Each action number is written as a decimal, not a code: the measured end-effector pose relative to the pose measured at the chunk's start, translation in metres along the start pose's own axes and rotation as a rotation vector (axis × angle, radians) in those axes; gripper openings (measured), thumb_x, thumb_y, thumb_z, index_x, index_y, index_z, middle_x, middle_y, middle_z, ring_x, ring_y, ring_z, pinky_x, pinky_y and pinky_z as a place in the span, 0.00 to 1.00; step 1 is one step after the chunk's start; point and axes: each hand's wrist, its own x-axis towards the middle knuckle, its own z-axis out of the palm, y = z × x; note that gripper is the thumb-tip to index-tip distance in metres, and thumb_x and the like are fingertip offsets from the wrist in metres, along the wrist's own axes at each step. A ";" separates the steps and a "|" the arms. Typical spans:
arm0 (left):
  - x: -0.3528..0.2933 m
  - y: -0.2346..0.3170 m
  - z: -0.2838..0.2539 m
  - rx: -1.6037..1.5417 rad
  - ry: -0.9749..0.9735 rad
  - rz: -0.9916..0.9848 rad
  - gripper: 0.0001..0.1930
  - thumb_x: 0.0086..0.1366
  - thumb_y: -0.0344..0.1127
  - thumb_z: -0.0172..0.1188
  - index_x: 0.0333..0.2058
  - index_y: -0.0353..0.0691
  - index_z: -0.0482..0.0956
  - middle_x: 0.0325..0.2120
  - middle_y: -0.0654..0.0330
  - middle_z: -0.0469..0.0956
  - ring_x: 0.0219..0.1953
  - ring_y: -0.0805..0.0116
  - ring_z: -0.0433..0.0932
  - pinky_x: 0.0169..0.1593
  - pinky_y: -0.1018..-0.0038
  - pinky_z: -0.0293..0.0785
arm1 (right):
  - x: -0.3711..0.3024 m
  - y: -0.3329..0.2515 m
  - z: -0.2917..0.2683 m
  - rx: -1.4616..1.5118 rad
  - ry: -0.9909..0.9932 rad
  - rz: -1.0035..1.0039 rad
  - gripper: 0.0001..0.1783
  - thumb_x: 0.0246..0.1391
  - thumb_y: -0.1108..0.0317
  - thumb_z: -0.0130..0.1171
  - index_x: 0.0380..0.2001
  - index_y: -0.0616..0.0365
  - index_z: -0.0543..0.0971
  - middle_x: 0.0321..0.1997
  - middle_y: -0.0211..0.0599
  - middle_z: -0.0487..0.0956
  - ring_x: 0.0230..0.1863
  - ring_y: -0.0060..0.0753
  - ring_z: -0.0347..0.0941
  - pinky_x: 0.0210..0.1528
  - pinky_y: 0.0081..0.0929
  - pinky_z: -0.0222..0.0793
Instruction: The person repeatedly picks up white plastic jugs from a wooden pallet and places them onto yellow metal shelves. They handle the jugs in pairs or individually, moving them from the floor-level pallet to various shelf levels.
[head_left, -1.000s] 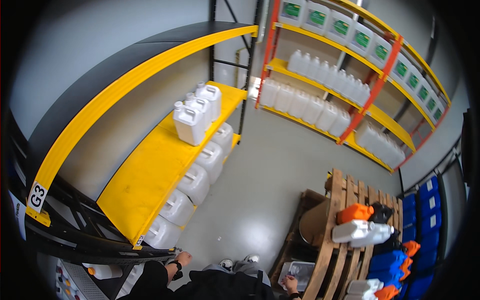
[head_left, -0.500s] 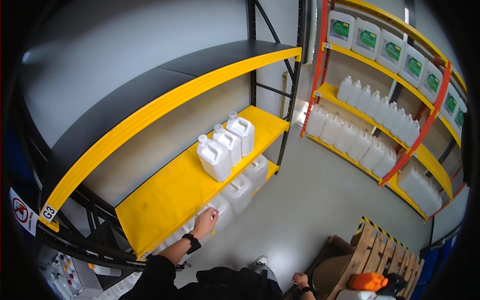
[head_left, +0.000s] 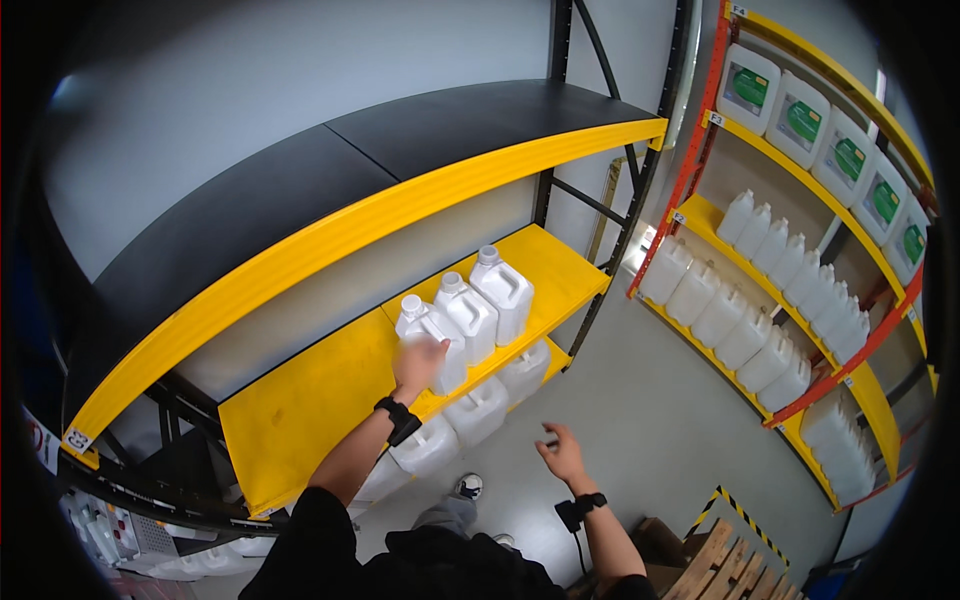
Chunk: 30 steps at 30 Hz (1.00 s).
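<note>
White plastic, handled jugs with round screw caps stand three in a row; the nearest one (head_left: 456,366) is at the left hand (head_left: 421,366), its body showing just right of the fingers. That hand covers the handle side and is blurred, so I cannot tell whether its fingers grip. Beyond it to the right stand the other two jugs (head_left: 470,322), all three on a yellow shelf board (head_left: 300,410) that stretches bare to the hand's left. Right of and lower than it, the right hand (head_left: 563,458) hangs in the air over the grey floor (head_left: 610,400), holding nothing, fingers spread and curled.

Below the left hand, at least four larger white canisters (head_left: 476,410) line the level underneath, partly hidden by the board. Above it, a black upper deck (head_left: 300,190) with a yellow beam (head_left: 400,206) overhangs the shelf's rear.

Far right of both hands, an orange-and-yellow rack (head_left: 700,120) shows five green-labelled canisters (head_left: 800,118) on top; the bottles (head_left: 776,242) below overlap too much to count surely. Below the right hand, a slatted wooden pallet (head_left: 706,552) is cut off by the picture's edge.
</note>
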 end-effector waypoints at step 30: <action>-0.043 0.039 0.015 -0.238 -1.145 0.404 0.08 0.62 0.29 0.66 0.31 0.31 0.77 0.17 0.68 0.73 0.20 0.83 0.66 0.24 0.79 0.61 | -0.051 -0.130 0.001 0.026 0.530 0.444 0.27 0.52 0.62 0.61 0.57 0.51 0.77 0.35 0.49 0.84 0.35 0.53 0.81 0.42 0.43 0.77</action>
